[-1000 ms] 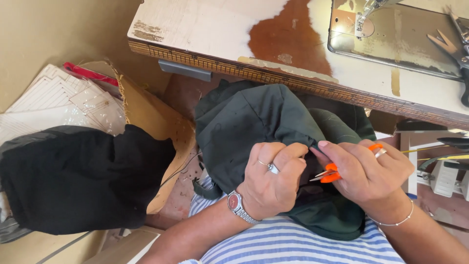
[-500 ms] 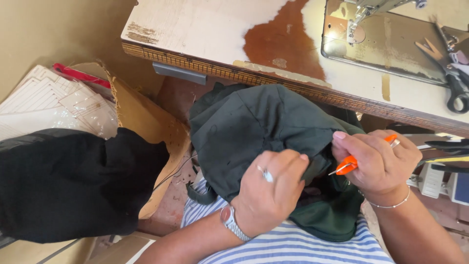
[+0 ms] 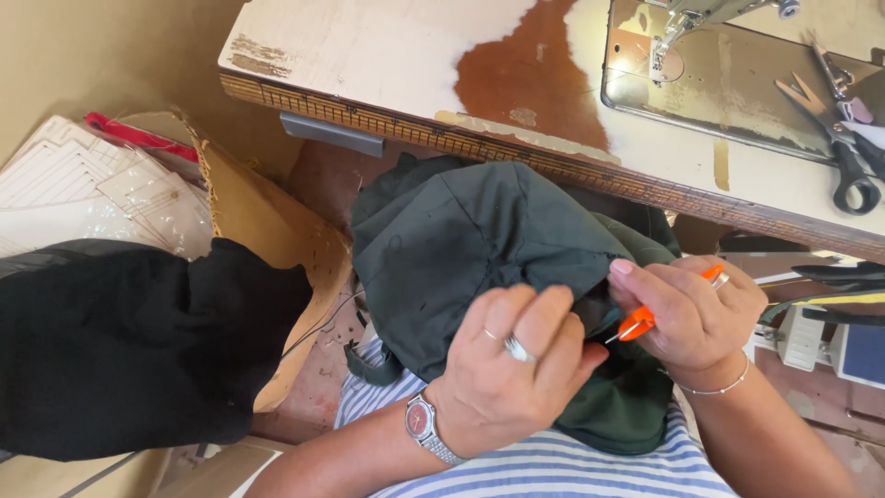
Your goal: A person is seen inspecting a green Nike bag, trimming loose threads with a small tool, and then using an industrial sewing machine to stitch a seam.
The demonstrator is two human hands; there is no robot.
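Left hand: the left hand [image 3: 512,369] is seen closed over a fold of the dark green garment [image 3: 479,249], fingers curled down onto the cloth; rings are worn on two fingers and a red-faced wristwatch [image 3: 424,424] is worn at the wrist.
Right hand: the right hand [image 3: 691,314] is shown gripping orange thread snips [image 3: 641,321], the metal tip being pointed toward the cloth between the two hands; a thin bracelet is worn at the wrist.
Garment: the dark green garment is bunched over the lap, just below the table edge, and is held up by both hands above a blue-and-white striped shirt [image 3: 572,466].
Snips: the orange handle is mostly covered by the right hand; only its front part and the blade tip are left showing, just beside the left hand's fingertips.
Table: a worn white sewing table [image 3: 387,55] with a brown bare patch is seen above the garment; a measuring strip is fixed along its front edge.
Machine: the metal bed of a sewing machine [image 3: 728,83] is set into the table at upper right, with black-handled scissors [image 3: 843,138] lying just beside it.
Left side: a heap of black fabric [image 3: 138,350] is piled on cardboard, near white paper patterns [image 3: 83,184].
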